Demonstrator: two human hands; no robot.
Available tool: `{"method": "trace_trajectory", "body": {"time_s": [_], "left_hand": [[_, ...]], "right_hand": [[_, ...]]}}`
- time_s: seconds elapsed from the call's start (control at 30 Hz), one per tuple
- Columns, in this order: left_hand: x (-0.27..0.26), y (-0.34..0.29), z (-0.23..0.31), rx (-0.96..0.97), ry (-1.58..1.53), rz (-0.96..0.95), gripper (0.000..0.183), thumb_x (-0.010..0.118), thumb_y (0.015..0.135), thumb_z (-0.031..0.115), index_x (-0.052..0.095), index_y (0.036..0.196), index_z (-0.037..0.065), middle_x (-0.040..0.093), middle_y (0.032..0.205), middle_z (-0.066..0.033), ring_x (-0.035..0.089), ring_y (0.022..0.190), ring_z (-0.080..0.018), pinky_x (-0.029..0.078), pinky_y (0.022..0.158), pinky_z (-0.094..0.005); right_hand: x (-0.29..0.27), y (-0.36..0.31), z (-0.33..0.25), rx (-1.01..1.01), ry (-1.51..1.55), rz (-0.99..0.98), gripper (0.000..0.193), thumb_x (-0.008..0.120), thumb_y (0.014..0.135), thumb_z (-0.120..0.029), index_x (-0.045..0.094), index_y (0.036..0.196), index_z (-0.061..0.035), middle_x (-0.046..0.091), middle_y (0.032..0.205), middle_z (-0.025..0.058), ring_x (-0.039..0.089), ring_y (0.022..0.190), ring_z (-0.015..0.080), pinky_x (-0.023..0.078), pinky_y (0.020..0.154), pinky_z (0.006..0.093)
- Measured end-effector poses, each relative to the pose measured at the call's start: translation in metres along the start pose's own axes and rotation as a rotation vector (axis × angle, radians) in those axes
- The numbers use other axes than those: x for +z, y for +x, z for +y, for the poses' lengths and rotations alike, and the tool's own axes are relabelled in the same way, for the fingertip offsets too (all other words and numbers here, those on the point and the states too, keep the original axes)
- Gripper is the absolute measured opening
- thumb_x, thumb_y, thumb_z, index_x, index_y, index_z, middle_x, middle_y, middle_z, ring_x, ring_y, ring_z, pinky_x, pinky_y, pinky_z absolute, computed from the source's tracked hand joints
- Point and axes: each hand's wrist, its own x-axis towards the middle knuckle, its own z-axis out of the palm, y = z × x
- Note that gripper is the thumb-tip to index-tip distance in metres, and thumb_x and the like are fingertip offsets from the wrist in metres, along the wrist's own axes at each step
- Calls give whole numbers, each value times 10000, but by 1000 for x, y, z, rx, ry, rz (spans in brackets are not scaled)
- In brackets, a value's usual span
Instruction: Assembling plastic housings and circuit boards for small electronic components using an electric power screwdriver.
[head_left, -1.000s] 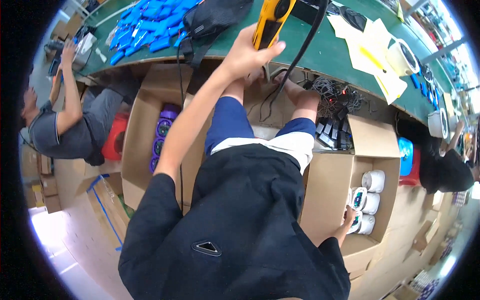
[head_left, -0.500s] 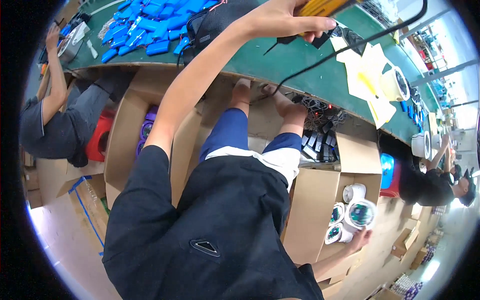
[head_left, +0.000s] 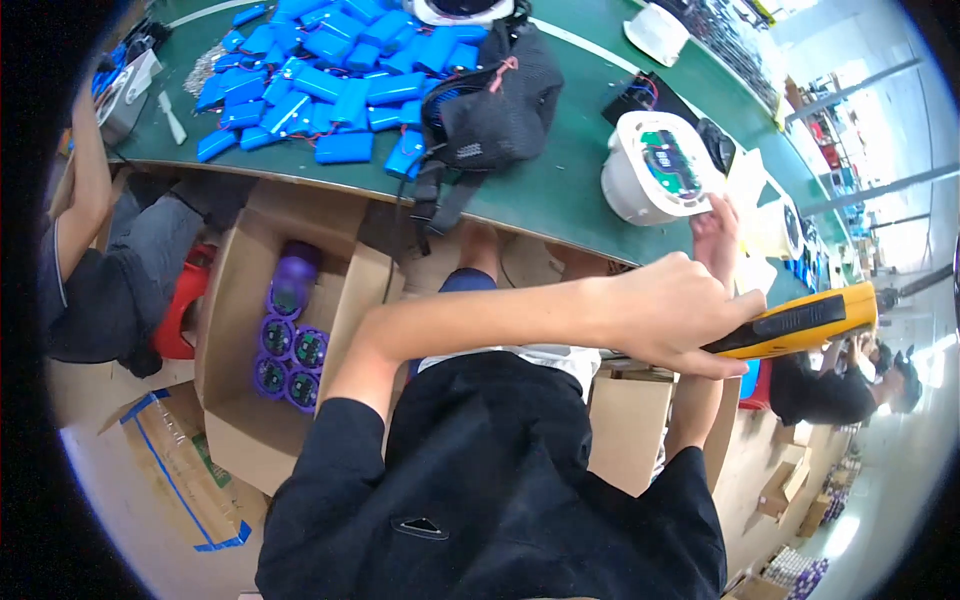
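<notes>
From here: bright light on the left hand. Glare patch on the floor beyond the grip; shadow under the table, left of it. Edges bow, rim black.

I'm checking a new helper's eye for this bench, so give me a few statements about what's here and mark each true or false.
1. The left hand holds the yellow tool. True.
2. The right hand touches the white housing. True.
3. The white housing's face shows only a plain lid. False: a green board shows in it.
4. The black bag lies beside the blue packs. True.
5. Purple parts lie loose on the floor. False: the purple parts are in a box.
</notes>
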Motion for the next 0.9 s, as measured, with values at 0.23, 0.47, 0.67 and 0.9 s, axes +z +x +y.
{"method": "trace_trajectory", "body": {"time_s": [0.23,0.47,0.67,0.9], "left_hand": [[-8,-9,-33,-180,146,135,536,609,917,516,477,1111,35,614,655,-145,648,568,-357,503,505,-454],[-9,29,-41,-71,209,421,458,713,848,444,598,1071,61,617,871,-102,626,796,-301,515,638,-387],[4,50,-53,96,237,166,471,722,828,426,611,1013,8,552,961,-137,555,924,-310,494,762,-400],[19,44,-53,-300,-402,21,495,616,949,396,492,1193,-17,638,883,-241,657,782,-376,511,709,-415]], "right_hand": [[28,-12,25,-398,-881,-27,246,587,995,-218,589,1157,-33,642,927,40,624,836,130,508,691,283],[-14,-67,-18,-154,-91,-560,1139,837,676,-537,254,1539,-75,336,1547,160,370,1422,269,323,1170,430],[22,-27,-15,-157,434,-361,611,458,1008,-483,419,1425,-39,614,772,40,510,540,70,330,450,166],[-10,24,-38,-15,-104,-898,532,610,948,-453,541,1162,30,518,688,-35,392,511,31,272,468,200]]}}
